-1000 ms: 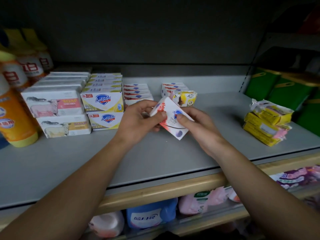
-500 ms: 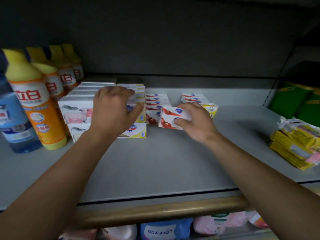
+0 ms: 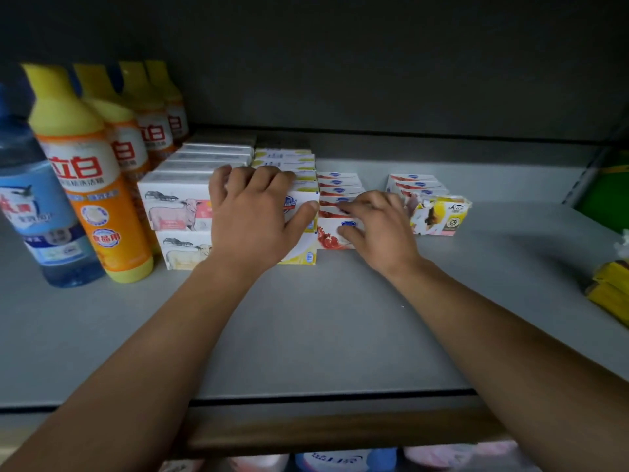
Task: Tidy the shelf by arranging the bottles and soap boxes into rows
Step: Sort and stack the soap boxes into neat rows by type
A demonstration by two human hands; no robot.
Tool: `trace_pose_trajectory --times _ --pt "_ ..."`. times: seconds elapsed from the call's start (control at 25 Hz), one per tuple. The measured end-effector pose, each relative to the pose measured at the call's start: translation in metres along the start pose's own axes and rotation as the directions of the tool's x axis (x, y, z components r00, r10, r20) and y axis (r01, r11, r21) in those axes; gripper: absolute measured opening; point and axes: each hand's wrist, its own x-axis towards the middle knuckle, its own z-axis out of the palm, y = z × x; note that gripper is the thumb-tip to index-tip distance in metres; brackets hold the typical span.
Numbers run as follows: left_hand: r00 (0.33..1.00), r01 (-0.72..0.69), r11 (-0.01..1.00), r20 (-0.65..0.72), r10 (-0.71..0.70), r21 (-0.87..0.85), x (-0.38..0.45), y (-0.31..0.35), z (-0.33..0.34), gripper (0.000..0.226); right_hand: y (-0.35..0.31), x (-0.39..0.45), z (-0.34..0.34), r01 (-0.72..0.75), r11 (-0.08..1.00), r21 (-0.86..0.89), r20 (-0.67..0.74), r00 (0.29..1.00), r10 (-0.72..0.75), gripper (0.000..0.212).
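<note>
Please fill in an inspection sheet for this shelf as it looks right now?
Surface: grey shelf, front half bare.
Job's things: orange bottles in a row at left; sheep boxes stacked; red-and-white boxes lined up front to back; yellow-flower box heads the next row.
Clutter: yellow packets at right edge.
Grippers: left hand rests on the Safeguard stack; right hand holds the front red-and-white box.
Cables: nothing seen.
Surroundings: blue bottle far left; green packs beyond the divider.
</note>
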Motion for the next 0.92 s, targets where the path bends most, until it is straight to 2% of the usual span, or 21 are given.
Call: trace_pose_trajectory --times 0.16,0.24,0.44,0.52,0.68,0.8,0.92 --pt "1.0 -0.013 1.0 -0.001 0.013 0.007 -0.002 -0.002 -0.001 0.066 -0.002 0.002 -0.009 -0.017 0.998 -0.058 0.111 0.994 0.024 0.051" --pt "0.999 -0.015 1.0 0.03 0.014 0.023 -0.002 -0.002 -0.004 0.067 -0.002 -0.006 -0.019 -0.074 0.997 -0.019 0.156 0.985 0.076 0.059" --pt "0.992 0.021 1.0 0.121 -0.023 0.017 0.008 0.009 -0.021 0.062 0.026 -0.052 -0.051 -0.223 0.973 0.05 0.181 0.961 0.211 0.053" --pt "0.996 0.007 0.999 0.085 -0.004 -0.035 0.011 0.029 -0.029 0.057 0.048 -0.073 -0.064 -0.298 0.954 -0.001 0.233 0.928 0.291 0.054" --pt "0.991 -0.115 0.966 0.043 0.128 -0.23 0.015 0.088 -0.026 0.048 0.084 -0.102 -0.083 -0.37 0.912 -0.179 0.315 0.856 0.409 0.06" --pt "0.973 -0.121 0.936 0.149 0.179 -0.331 0.027 0.124 0.002 0.048 0.09 -0.113 -0.082 -0.359 0.904 -0.231 0.306 0.856 0.417 0.059" --pt "0.951 -0.067 0.923 0.255 0.174 -0.38 0.048 0.152 0.043 0.054 0.091 -0.113 -0.075 -0.36 0.906 -0.224 0.285 0.864 0.414 0.058"
